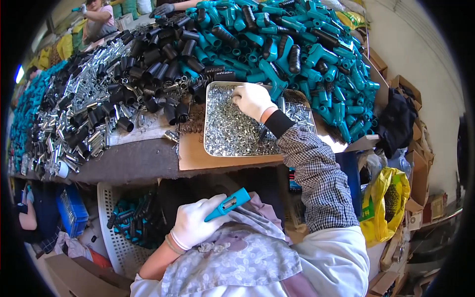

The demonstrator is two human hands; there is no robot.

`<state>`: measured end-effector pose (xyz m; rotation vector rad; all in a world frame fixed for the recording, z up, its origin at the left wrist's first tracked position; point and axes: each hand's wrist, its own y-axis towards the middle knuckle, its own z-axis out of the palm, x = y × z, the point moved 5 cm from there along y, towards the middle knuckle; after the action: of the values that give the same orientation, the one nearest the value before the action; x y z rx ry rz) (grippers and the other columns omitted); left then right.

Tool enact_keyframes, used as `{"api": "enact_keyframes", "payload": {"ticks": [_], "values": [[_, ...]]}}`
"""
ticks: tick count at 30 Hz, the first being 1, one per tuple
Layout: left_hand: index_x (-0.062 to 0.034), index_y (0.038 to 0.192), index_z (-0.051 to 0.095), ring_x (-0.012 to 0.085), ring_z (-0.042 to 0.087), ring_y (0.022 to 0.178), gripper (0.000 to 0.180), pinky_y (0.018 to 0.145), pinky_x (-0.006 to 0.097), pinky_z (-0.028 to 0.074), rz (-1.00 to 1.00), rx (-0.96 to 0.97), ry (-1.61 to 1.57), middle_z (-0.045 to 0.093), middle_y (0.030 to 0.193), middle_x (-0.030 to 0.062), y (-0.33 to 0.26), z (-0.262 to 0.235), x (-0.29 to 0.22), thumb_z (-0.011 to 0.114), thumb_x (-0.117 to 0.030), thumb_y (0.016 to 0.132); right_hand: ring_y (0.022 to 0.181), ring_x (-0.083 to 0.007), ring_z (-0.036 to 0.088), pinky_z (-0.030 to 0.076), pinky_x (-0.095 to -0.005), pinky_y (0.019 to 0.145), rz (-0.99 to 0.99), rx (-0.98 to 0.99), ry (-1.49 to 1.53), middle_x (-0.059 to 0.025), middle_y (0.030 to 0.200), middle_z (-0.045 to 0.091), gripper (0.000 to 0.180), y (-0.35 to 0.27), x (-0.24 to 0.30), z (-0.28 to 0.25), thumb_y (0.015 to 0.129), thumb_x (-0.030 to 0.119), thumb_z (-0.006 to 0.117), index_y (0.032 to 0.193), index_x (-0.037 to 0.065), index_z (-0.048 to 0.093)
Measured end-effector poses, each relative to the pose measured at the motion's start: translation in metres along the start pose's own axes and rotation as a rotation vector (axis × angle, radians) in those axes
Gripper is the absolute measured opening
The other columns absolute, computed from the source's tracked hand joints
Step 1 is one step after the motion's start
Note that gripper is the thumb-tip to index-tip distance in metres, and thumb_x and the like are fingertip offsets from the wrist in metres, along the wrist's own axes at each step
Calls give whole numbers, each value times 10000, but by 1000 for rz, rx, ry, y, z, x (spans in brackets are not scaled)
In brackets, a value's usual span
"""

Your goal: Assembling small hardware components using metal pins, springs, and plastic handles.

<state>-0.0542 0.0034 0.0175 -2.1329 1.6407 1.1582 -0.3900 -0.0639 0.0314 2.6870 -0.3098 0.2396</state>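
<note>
- Teal plastic handle piece point(228, 203): we record it low in the view, over the person's lap, below the tabletop edge; it is tilted, its open end with a metal insert up and to the right.
- Left hand point(194, 223): white-gloved, fingers closed around the lower part of the teal plastic handle piece.
- Right hand point(252, 100): white-gloved, reaching forward into the metal tray point(212, 148); its fingers are curled down among the small silver parts point(228, 129). We cannot tell whether they pinch one, as the fingertips are buried.
- Metal tray: shallow, rectangular, filled with the small silver parts; it sits on a sheet of cardboard point(190, 156) at the near edge of the tabletop point(133, 161).
- Heap of teal handle pieces point(316, 54): behind and to the right of the tray, mixed with black ribbed grips.
- Heap of black tubes point(163, 59): left of the teal heap, with shiny metal sleeves point(84, 99) spread further left.
- White perforated basket point(116, 237): under the tabletop, left of the lap, holding teal and black pieces.
- Yellow bag point(388, 198): on the right, beside cardboard boxes point(413, 128).
- Another person's gloved hand point(162, 9): at the far edge of the heap.
</note>
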Motion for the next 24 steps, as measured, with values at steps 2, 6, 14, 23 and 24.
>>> {"api": "enact_keyframes", "payload": {"ticks": [2, 6, 14, 23, 24], "values": [[-45, 1171, 703, 348, 722, 819, 518, 726, 386, 577, -10, -9, -9, 728, 975, 181, -3, -1, 0, 871, -191, 704, 876, -347, 696, 540, -460, 806, -17, 90, 80, -150, 897, 733, 195, -2, 2, -2, 842, 272, 656, 868, 126, 782], [-44, 1168, 704, 351, 724, 844, 515, 736, 383, 578, 6, -16, -39, 728, 991, 187, -3, -3, -2, 873, -193, 704, 861, -343, 696, 542, -437, 805, 2, 229, 193, -144, 876, 737, 205, -15, 10, -20, 817, 291, 687, 885, 127, 789], [-77, 1154, 704, 329, 720, 768, 473, 678, 376, 583, 20, -81, -36, 727, 907, 147, -5, -11, 6, 863, -234, 737, 854, -293, 715, 551, -370, 773, 7, 66, 436, -137, 909, 740, 158, -47, 47, -79, 856, 148, 684, 948, 49, 767], [-75, 1142, 688, 336, 707, 773, 454, 669, 398, 566, -9, -120, 29, 712, 891, 138, -2, -20, 12, 830, -222, 736, 797, -300, 677, 542, -397, 712, -300, 400, 556, -77, 822, 688, 157, -121, 158, -74, 764, 194, 789, 881, 94, 754], [-78, 1137, 688, 331, 706, 769, 444, 667, 397, 564, -26, -116, 30, 711, 886, 133, -4, -19, 12, 822, -215, 737, 783, -294, 671, 537, -396, 700, -356, 370, 541, -69, 806, 679, 151, -123, 162, -72, 763, 210, 791, 861, 102, 750]]}}
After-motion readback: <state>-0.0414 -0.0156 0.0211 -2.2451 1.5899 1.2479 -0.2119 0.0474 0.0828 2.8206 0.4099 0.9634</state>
